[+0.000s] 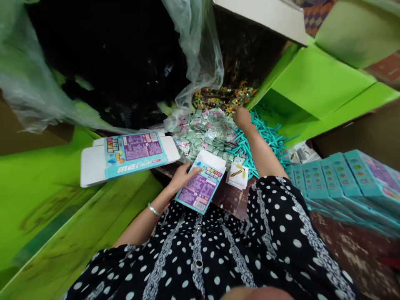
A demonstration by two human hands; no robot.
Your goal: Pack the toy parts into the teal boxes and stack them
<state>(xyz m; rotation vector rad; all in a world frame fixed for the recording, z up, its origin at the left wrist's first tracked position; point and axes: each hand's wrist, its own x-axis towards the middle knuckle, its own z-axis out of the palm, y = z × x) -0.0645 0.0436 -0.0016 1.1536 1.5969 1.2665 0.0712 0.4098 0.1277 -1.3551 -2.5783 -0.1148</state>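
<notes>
My left hand (pixel 182 176) is closed on the side of a turquoise and purple printed carton (pixel 200 189), thumb across its front. The carton stands tilted in front of my body, its white top flap up. My right hand (pixel 242 118) reaches forward to the far edge of a heap of small silvery-green and pink sachets (pixel 203 135), beside small packets with orange, yellow and green bits (pixel 225 96). Its fingers are curled; what they hold, if anything, is hidden. Under my right forearm lies a pile of turquoise sticks (pixel 271 129).
A stack of flattened cartons (pixel 134 152) lies at left. Small white printed cards (pixel 237 175) sit near the table edge (pixel 233 198). Filled turquoise boxes (pixel 331 177) stand in rows at right. A plastic-lined container (pixel 200 46) with dark contents and green board walls (pixel 331 83) surround the heaps.
</notes>
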